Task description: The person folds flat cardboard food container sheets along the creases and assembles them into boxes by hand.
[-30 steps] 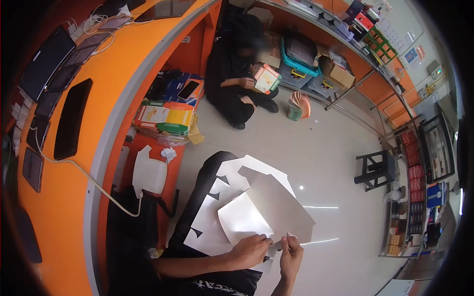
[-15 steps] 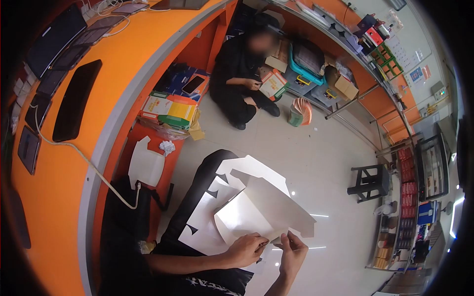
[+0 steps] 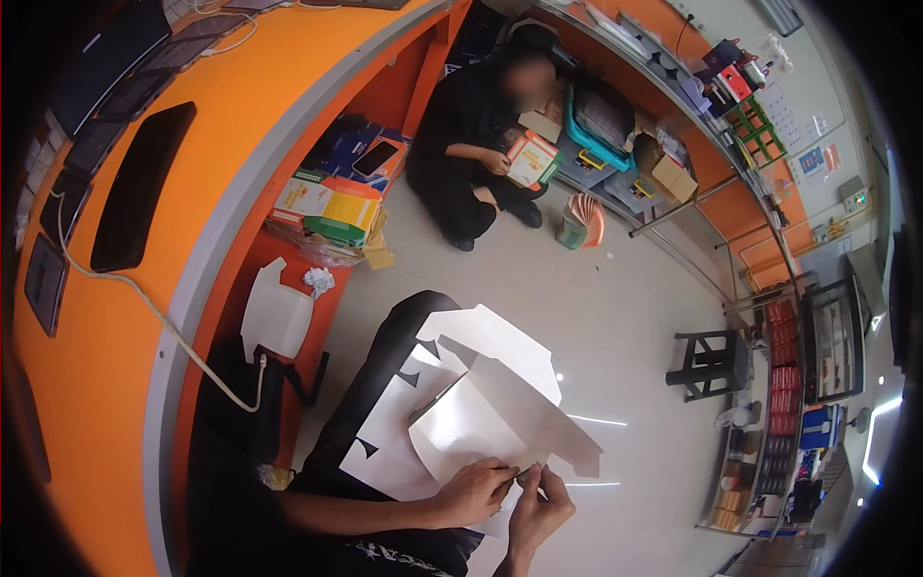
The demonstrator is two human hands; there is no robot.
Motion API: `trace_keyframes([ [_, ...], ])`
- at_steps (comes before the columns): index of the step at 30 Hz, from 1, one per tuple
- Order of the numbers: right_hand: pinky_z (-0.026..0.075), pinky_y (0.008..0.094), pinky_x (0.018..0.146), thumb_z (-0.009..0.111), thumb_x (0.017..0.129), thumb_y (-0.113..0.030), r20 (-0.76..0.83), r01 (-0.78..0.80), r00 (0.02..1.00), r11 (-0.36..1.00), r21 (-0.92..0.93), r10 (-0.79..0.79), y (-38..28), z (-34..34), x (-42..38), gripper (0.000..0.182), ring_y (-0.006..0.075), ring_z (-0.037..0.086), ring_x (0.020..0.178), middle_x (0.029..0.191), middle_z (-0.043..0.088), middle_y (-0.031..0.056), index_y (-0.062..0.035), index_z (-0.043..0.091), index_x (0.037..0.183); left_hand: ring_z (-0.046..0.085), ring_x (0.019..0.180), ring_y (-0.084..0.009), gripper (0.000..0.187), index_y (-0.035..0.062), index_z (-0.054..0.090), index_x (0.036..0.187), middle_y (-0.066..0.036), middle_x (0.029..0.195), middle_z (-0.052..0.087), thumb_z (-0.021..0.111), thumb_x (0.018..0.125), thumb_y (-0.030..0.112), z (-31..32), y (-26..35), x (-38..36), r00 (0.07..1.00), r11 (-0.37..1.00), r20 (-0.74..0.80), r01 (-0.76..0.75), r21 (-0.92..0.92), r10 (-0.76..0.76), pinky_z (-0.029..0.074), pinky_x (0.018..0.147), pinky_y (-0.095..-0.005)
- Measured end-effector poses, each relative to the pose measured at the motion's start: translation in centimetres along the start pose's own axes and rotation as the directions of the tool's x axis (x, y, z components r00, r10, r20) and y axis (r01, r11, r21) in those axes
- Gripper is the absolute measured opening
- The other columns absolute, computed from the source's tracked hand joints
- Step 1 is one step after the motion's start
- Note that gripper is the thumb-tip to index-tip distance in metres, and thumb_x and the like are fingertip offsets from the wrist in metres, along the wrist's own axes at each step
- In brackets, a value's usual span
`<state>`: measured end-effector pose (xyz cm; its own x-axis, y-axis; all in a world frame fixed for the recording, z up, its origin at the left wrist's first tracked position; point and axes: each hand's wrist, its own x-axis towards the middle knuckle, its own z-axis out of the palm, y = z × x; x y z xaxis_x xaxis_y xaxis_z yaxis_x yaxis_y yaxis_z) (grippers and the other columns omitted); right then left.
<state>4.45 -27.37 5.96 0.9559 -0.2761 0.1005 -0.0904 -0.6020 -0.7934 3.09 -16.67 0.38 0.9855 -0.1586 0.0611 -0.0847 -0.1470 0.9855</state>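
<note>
A partly folded white cardboard box [image 3: 468,423] rests across my lap, its inside facing up and its flaps sticking out. The sheet under it has small dark notches along its left edge. My left hand [image 3: 478,493] is closed on the box's near edge. Beside it, my right hand [image 3: 540,502] pinches the near right corner between thumb and fingers. The fingertips of both hands nearly meet there, hiding part of that corner. A large flap [image 3: 538,409] slants up behind the hands.
To my left runs an orange table [image 3: 240,106] with phones, tablets and a white cable [image 3: 144,298]. Another white box piece [image 3: 277,313] lies on a red ledge. A co-worker [image 3: 471,144] sits on the floor holding a printed carton [image 3: 532,160]. A black stool [image 3: 710,363] stands right.
My right hand has moved left, closer to my left hand, at the box corner. The co-worker's carton has turned and lifted slightly. The whole view has shifted a little.
</note>
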Motion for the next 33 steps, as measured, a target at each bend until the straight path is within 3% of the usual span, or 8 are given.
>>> trace_keyframes([
  [5,0.054,0.0301,0.051,0.06,0.092,-0.003,-0.016,0.126,0.992,0.987,-0.099,-0.128,0.7,0.3,0.0,0.018,0.0226,0.069,0.062,0.082,0.07,0.0192,0.0115,0.071,0.095,0.065,0.084,-0.0352,0.027,-0.0047,0.064,0.113,-0.019,0.095,0.065,0.059,0.087,0.002,-0.5,0.5,0.1,0.999,1.0,-0.022,0.023,-0.016,-0.023,0.052,0.072,-0.0432],
  [11,0.05,0.0326,0.052,0.059,0.093,-0.005,-0.011,0.147,0.988,0.971,-0.187,-0.151,-0.3,0.3,-0.7,0.02,0.0257,0.069,0.062,0.084,0.07,0.0194,0.0114,0.07,0.097,0.066,0.086,-0.0357,0.026,-0.0023,0.065,0.113,-0.019,0.097,0.066,0.06,0.088,0.003,-0.1,0.2,0.1,0.999,0.997,-0.005,0.036,-0.063,-0.036,0.052,0.072,-0.0426],
  [18,0.045,0.0383,0.056,0.059,0.093,-0.006,-0.028,0.222,0.97,0.921,-0.32,-0.243,-0.3,0.6,-1.8,0.02,0.0271,0.061,0.064,0.08,0.062,0.0156,0.0086,0.071,0.1,0.065,0.095,-0.0373,0.032,-0.0004,0.063,0.118,-0.019,0.107,0.066,0.062,0.088,0.007,-0.7,0.5,-0.1,0.989,0.993,0.109,0.107,-0.048,-0.101,0.054,0.082,-0.042],
  [21,0.043,0.0373,0.053,0.06,0.093,-0.006,-0.042,0.232,0.966,0.927,-0.295,-0.255,0.1,0.8,-2.0,0.019,0.0251,0.059,0.062,0.079,0.059,0.0137,0.0065,0.071,0.1,0.064,0.103,-0.0365,0.038,-0.0009,0.061,0.124,-0.02,0.115,0.064,0.063,0.087,0.01,-0.9,0.7,-0.2,0.986,0.994,0.139,0.096,-0.047,-0.088,0.053,0.087,-0.0409],
  [30,0.042,0.0377,0.055,0.057,0.095,-0.008,-0.083,0.178,0.976,0.957,-0.228,-0.201,0.2,1.2,-2.6,0.022,0.0258,0.058,0.063,0.077,0.061,0.0144,0.0096,0.069,0.092,0.065,0.099,-0.0357,0.035,0.0006,0.062,0.122,-0.019,0.113,0.063,0.064,0.088,0.01,-0.2,0.3,-0.3,0.996,0.998,0.081,0.039,-0.044,-0.035,0.054,0.086,-0.0407],
  [33,0.044,0.0375,0.059,0.057,0.097,-0.013,-0.045,0.156,0.984,0.963,-0.221,-0.17,0.5,1.0,-2.8,0.026,0.0266,0.059,0.067,0.082,0.061,0.015,0.009,0.069,0.096,0.063,0.103,-0.0341,0.028,0.0006,0.064,0.116,-0.017,0.114,0.062,0.063,0.089,0.009,-0.3,0.3,-0.2,0.989,0.992,0.105,0.11,-0.059,-0.103,0.053,0.088,-0.0405],
])
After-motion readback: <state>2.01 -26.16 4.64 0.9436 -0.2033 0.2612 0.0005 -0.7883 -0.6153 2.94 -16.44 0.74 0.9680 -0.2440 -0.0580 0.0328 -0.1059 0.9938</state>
